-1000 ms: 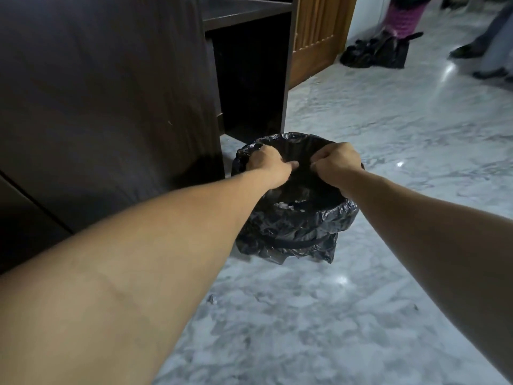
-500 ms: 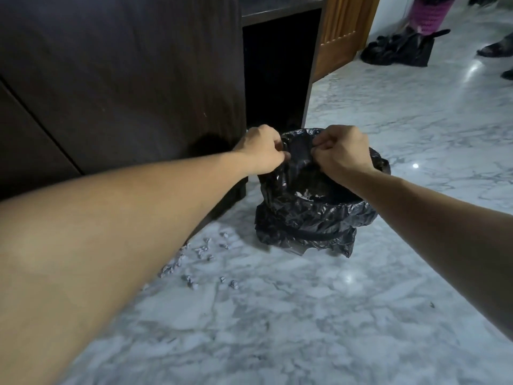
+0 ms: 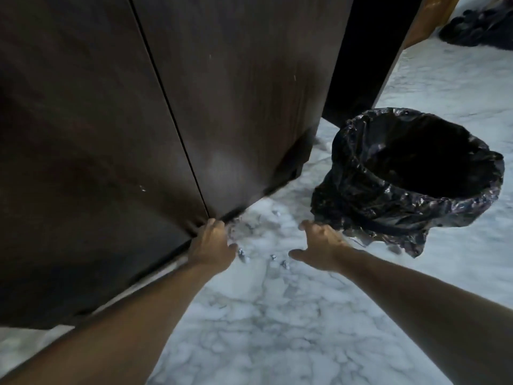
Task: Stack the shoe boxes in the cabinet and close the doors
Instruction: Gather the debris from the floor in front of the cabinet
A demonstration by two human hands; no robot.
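Head view, 2 hands spread, left hand [image 3: 212, 244] at cabinet [image 3: 236, 107] base, right hand [image 3: 322, 247] beside lined bin [image 3: 410, 173], scraps [image 3: 244, 252] between.

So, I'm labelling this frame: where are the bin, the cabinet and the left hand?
bin [image 3: 394, 209]: head view, bag-covered side.
cabinet [image 3: 236, 93]: head view, right door panel.
left hand [image 3: 212, 244]: head view, back of hand.

The tall dark brown wooden cabinet [image 3: 222, 93] is running off the top and left edges, its doors' upper parts unseen. The left hand [image 3: 212, 243] is smearing with motion blur, fingertips merging into the door's bottom corner. Small shiny grey scraps on the white marble floor [image 3: 263, 315] are staying too blurred to identify. The black plastic-lined bin [image 3: 402, 190] is showing only darkness inside.
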